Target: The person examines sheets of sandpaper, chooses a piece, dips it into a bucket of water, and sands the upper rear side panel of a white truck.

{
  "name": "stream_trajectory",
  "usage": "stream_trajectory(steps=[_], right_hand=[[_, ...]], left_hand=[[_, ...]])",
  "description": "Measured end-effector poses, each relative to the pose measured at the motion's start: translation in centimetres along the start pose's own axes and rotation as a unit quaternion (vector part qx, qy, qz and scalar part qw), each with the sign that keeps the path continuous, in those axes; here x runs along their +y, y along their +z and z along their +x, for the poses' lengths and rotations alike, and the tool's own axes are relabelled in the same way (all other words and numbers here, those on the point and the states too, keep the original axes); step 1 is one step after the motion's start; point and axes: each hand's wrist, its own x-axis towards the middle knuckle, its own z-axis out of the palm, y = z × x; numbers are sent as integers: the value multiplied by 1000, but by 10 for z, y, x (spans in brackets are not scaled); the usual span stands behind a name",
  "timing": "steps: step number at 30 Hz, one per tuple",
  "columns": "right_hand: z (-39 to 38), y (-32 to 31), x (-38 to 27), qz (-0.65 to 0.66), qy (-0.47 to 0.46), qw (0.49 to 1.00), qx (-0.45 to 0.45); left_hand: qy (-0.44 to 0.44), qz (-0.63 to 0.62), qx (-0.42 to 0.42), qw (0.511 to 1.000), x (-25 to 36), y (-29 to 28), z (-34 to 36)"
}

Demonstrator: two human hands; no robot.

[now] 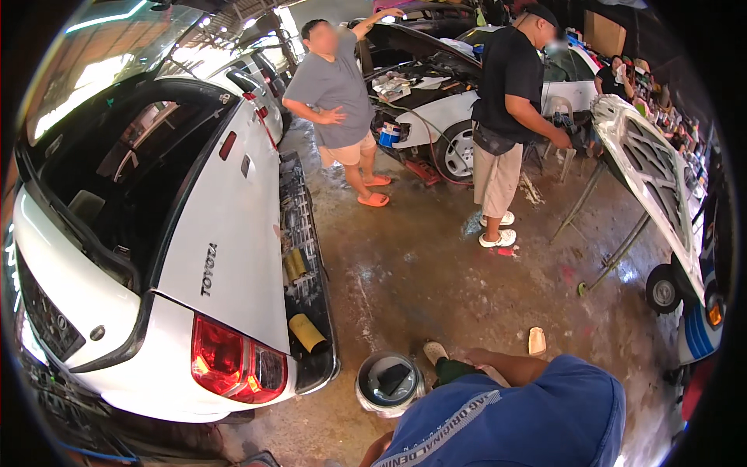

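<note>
A blue shirt (537,416) with a printed band fills the lower part of the view. From its right side my right forearm (510,364) bends inward, and my right hand (473,356) lies by a green trouser leg (451,370); its fingers cannot be made out. At the lower edge shows a strip of bare left arm (377,450), with the hand out of view. A round bucket (419,389) stands just left of the leg, with a dark flat piece (395,379) in it. Beyond the right forearm a small tan object (537,341) lies on the wet floor.
On the left is a white vehicle (222,257); a yellow tube (308,333) rests on its bumper. A person in grey (342,101) leans at an open-hooded white car (447,109). Another person in black (510,86) stands near a white panel (622,156) on stands.
</note>
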Motion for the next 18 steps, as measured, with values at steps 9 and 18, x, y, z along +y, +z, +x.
stream_trajectory(steps=[9, 18], right_hand=[[-45, 35, 46, -239, 0, 964, -115], [-38, 19, 24, -114, 139, 980, -84]], left_hand=[[75, 259, 92, 958, -44, -12, 42], [100, 342, 126, 926, -49, -15, 42]])
